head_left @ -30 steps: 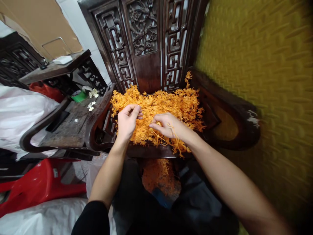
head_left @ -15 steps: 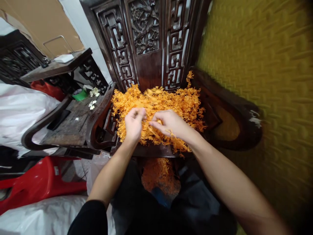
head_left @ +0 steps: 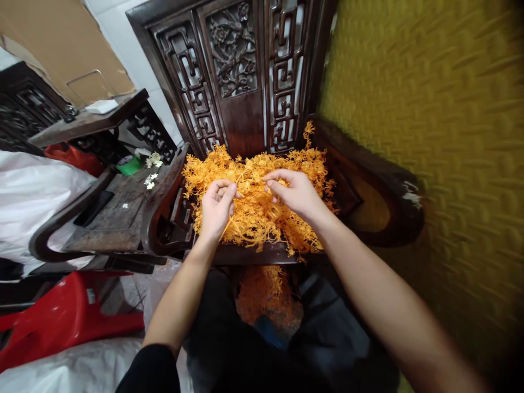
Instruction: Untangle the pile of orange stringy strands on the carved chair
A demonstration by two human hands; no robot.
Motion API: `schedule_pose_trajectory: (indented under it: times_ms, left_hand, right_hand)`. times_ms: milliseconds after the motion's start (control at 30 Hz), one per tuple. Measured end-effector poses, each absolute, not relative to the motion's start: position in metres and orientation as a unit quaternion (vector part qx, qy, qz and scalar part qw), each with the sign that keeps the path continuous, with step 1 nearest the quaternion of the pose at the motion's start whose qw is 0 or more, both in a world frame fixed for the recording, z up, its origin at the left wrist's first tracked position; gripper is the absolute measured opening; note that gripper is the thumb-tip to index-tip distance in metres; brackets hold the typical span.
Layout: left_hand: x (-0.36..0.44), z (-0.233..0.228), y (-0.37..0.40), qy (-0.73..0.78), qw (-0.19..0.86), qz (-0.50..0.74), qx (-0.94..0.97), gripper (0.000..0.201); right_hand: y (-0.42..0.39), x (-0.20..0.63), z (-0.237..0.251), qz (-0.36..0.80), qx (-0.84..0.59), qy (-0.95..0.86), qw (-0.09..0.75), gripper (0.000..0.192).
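Orange sprigs point(head_left: 254, 221) lie heaped across the seat of a carved wooden chair, below and around two bare hands. Nearest the viewer, a black sleeve point(head_left: 151, 371) ends partway along the left forearm. Low at left, a white bag point(head_left: 82, 363) lies just in front of a red stool point(head_left: 61, 314). Beneath the seat, between the dark-clothed legs, is a patch of orange scraps point(head_left: 268, 300). The seat's front edge point(head_left: 254, 254) shows as a dark strip; at its right portion a few sprigs spill over it. Left hand point(head_left: 215, 212): thumb and curled fingers closed on a thin orange strand point(head_left: 227, 227), which trails beneath the palm. Right hand point(head_left: 301, 192): thumb and forefinger tips brought near each other — whether a piece sits between them cannot be told. A narrow gap over the heap separates the hands. The heap nearly meets the left armrest point(head_left: 153, 218); on the right, a wider space lies between hand and right armrest point(head_left: 403, 213). Behind the heap rises the fretwork backrest point(head_left: 245, 123), its foot bordering the sprigs. Farther left, a second chair point(head_left: 106, 226) bears a green roll point(head_left: 130, 165) and small white pieces point(head_left: 151, 180) — well apart from both hands.
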State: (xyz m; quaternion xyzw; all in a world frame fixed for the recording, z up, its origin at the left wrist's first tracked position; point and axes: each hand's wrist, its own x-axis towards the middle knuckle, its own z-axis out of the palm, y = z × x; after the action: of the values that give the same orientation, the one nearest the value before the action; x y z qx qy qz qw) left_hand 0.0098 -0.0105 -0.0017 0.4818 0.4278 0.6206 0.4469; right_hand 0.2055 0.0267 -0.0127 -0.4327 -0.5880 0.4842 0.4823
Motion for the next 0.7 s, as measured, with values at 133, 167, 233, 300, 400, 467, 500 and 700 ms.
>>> schedule_pose_trajectory:
  times_ms: [133, 167, 233, 300, 400, 467, 500, 700]
  left_hand:
    - [0.015, -0.004, -0.012, 0.440, 0.443, 0.615, 0.481, 0.037]
    - [0.017, -0.005, -0.013, 0.444, 0.443, 0.610, 0.485, 0.038]
    - [0.019, -0.009, -0.015, 0.449, 0.442, 0.602, 0.490, 0.040]
    - [0.021, -0.013, -0.016, 0.448, 0.443, 0.603, 0.490, 0.038]
    - [0.022, -0.015, -0.018, 0.445, 0.440, 0.608, 0.488, 0.033]
    - [0.022, -0.015, -0.018, 0.452, 0.436, 0.605, 0.489, 0.030]
    - [0.021, -0.014, -0.018, 0.456, 0.437, 0.603, 0.487, 0.029]
    - [0.020, -0.011, -0.015, 0.441, 0.542, 0.567, 0.438, 0.034]
  right_hand:
    - [0.026, 0.199, -0.015, 0.578, -0.379, -0.540, 0.479, 0.035]
    - [0.024, 0.196, -0.014, 0.602, -0.364, -0.544, 0.458, 0.039]
    - [0.018, 0.190, -0.012, 0.613, -0.355, -0.561, 0.428, 0.042]
    - [0.013, 0.186, -0.009, 0.587, -0.373, -0.579, 0.425, 0.044]
    - [0.008, 0.184, -0.005, 0.530, -0.390, -0.609, 0.444, 0.045]
    - [0.006, 0.184, -0.003, 0.489, -0.392, -0.631, 0.456, 0.040]
    - [0.005, 0.184, -0.002, 0.476, -0.391, -0.644, 0.454, 0.038]
    - [0.006, 0.183, -0.008, 0.441, -0.361, -0.711, 0.413, 0.032]
